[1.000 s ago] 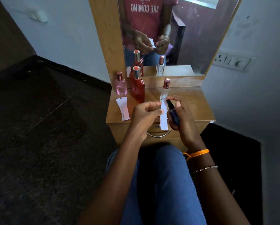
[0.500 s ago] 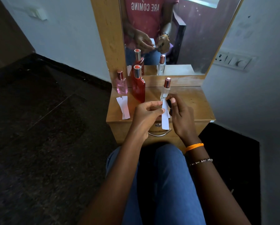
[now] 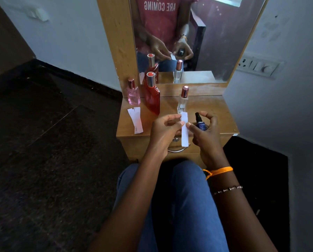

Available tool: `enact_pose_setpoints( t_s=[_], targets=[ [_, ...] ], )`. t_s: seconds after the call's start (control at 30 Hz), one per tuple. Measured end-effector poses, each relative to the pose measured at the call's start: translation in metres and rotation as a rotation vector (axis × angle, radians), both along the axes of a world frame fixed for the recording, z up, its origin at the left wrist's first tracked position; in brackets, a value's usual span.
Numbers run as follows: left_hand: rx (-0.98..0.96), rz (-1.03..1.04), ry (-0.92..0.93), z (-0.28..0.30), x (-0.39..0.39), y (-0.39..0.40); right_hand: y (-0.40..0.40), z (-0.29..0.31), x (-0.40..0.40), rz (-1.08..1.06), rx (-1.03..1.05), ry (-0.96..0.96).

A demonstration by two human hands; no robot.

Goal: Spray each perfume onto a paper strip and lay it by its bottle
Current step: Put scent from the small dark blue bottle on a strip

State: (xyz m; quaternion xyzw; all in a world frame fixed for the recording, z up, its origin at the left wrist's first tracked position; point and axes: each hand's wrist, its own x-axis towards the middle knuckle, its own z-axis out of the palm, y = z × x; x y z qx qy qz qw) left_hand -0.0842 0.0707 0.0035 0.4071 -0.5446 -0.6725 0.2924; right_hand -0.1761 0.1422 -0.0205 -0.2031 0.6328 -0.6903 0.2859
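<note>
Head view: the left hand (image 3: 165,130) pinches a white paper strip (image 3: 184,130) near its upper end, so the strip hangs upright over the front edge of the wooden surface (image 3: 219,113). The right hand (image 3: 205,130) has its fingers curled round a small dark blue spray bottle (image 3: 200,122), uncapped, nozzle up, just beside the strip.

Procedure for the step in hand, as judged:
- Turn the nozzle toward the free part of the strip, not toward the pinching fingers.
- Hold bottle and strip slightly apart so the mist spreads over the paper.
- Press once, briefly; keep the strip steady.
- Lay the strip beside the blue bottle where that bottle is set down.

Containers:
- Pink bottle (image 3: 133,94), capped, holds pale pink liquid. White strips (image 3: 136,121) lie on the surface just in front of it.
- Red bottle (image 3: 152,98), capped, appears filled with red liquid; no strip is visible by it.
- Clear bottle (image 3: 183,100), capped, shows clear liquid; its fill level cannot be determined.
- Blue bottle: the dark glass hides its contents.
</note>
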Motion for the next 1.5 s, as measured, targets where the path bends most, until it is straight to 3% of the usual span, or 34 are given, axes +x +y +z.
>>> enact_pose_setpoints(
  t_s=[0.27,0.43,0.77,0.93,1.1,1.17,1.5],
  targets=[
    [-0.456,0.128,-0.365,-0.02,-0.003,-0.013,-0.027,-0.003,-0.049,-0.167,0.31,0.429],
    [-0.543,0.148,-0.505,-0.03,-0.006,-0.026,-0.045,-0.008,-0.06,-0.137,0.495,0.627],
    [-0.54,0.147,-0.589,-0.036,-0.014,-0.039,-0.048,-0.02,-0.067,-0.134,0.547,0.686],
    [-0.492,0.1,-0.443,-0.031,-0.013,-0.036,-0.031,-0.007,-0.046,-0.175,0.377,0.633],
    [-0.071,0.047,-0.154,-0.007,-0.016,-0.025,-0.004,-0.007,0.0,0.059,0.167,0.559],
    [0.002,0.03,-0.117,0.0,-0.015,-0.023,-0.001,-0.008,0.007,0.126,0.147,0.559],
    [-0.038,-0.095,-0.145,0.007,-0.004,-0.007,0.0,-0.01,0.013,0.209,0.11,0.566]
  ],
)
